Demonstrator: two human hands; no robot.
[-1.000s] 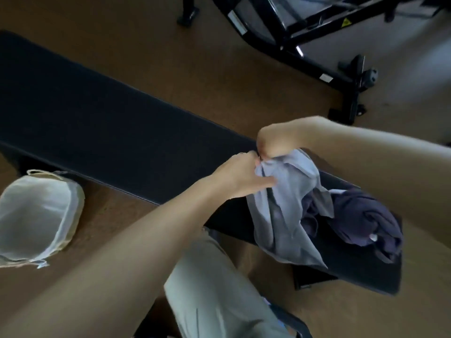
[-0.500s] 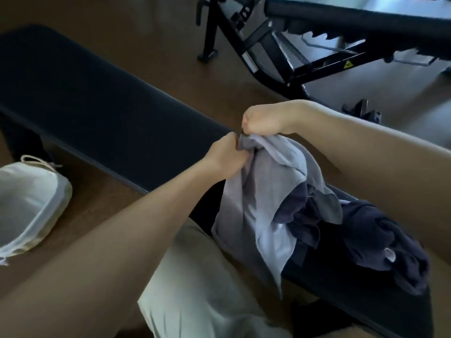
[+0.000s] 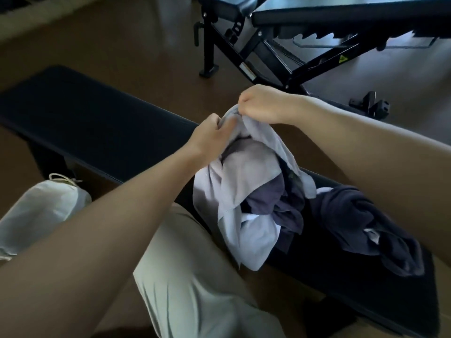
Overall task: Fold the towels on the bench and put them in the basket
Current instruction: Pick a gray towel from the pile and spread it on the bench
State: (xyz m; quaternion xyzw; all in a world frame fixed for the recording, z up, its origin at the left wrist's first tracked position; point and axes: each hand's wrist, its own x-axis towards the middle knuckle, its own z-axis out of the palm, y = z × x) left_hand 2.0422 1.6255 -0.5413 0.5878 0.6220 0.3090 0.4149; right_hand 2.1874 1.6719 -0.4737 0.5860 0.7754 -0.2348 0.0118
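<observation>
Head view: person's left hand (image 3: 210, 134) and right hand (image 3: 262, 106) both pinched shut on the top edge of a pale lilac-grey thin woven towel (image 3: 246, 191), fists nearly touching. Towel hangs crumpled, soft folds, over the near edge of the flat black padded bench (image 3: 105, 128). Dark navy rumpled towels (image 3: 361, 223) heaped toward the bench's right end. White soft fabric basket with cord loop (image 3: 46, 208) sits on the brown floor by the bench's near edge, left. Black steel-framed gym bench (image 3: 305, 42) behind.

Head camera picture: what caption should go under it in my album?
Both hands lift a light towel off the dark bench.
</observation>
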